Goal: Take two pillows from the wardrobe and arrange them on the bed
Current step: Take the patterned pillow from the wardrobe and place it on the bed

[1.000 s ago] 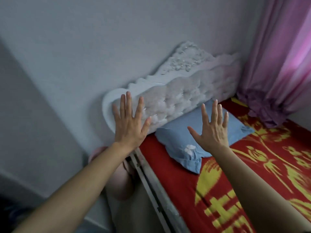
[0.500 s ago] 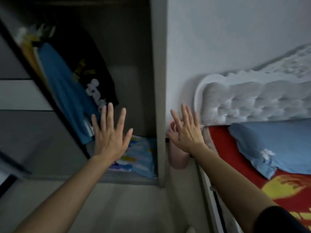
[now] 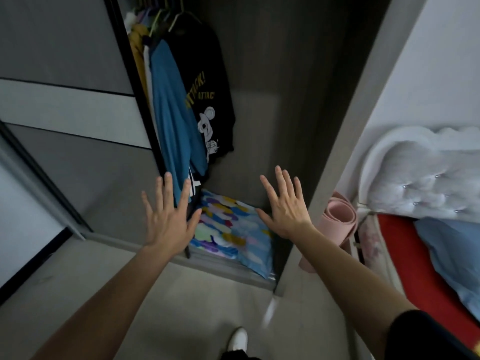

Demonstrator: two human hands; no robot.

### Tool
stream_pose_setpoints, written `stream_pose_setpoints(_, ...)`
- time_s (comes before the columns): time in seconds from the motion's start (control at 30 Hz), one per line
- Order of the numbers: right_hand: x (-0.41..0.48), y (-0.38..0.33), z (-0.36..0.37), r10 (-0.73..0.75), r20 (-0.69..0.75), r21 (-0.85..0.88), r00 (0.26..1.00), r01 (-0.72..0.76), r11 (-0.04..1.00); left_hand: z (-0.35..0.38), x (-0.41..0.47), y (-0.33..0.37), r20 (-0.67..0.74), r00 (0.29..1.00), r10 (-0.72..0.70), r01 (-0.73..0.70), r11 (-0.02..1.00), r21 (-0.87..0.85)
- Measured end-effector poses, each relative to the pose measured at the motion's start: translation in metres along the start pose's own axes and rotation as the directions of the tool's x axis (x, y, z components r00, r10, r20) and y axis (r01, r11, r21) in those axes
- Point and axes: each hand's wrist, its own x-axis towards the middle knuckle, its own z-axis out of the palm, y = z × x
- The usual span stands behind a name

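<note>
One head-worn wide-angle view only, so nothing shared with a second view. Looks forward and steeply down from standing height, facing into the open wardrobe (image 3: 259, 100) close ahead. Near enough for both outstretched arms to fill the lower frame, with a shoe (image 3: 237, 339) at the bottom edge. Takes in the bed (image 3: 405, 255) and padded headboard (image 3: 426, 183) at the right margin, lines bowed by the lens.
</note>
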Motion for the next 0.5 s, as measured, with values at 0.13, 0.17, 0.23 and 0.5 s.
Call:
stream_pose_setpoints(0.13, 0.04, 0.013, 0.051, 0.096, 0.037, 0.032, 0.995, -0.097, 0.995, 0.043, 0.05, -0.003, 0.102, 0.994, 0.026, -0.021, 0.999, -0.049)
stream_pose_setpoints(0.17, 0.05, 0.016, 0.064, 0.125, 0.044, 0.044, 0.991, -0.127, 0.991, 0.055, 0.06, -0.002, 0.123, 0.991, 0.047, -0.042, 0.998, -0.047)
stream_pose_setpoints(0.23, 0.07, 0.022, 0.089, 0.191, 0.085, 0.094, 0.978, -0.199, 0.976, 0.079, 0.087, 0.001, 0.177, 0.98, 0.089, -0.082, 0.996, -0.045)
stream_pose_setpoints(0.5, 0.116, 0.031, 0.192, 0.279, 0.203, 0.177, 0.938, -0.316, 0.932, 0.189, 0.166, 0.009, 0.262, 0.931, 0.255, -0.245, 0.967, -0.071)
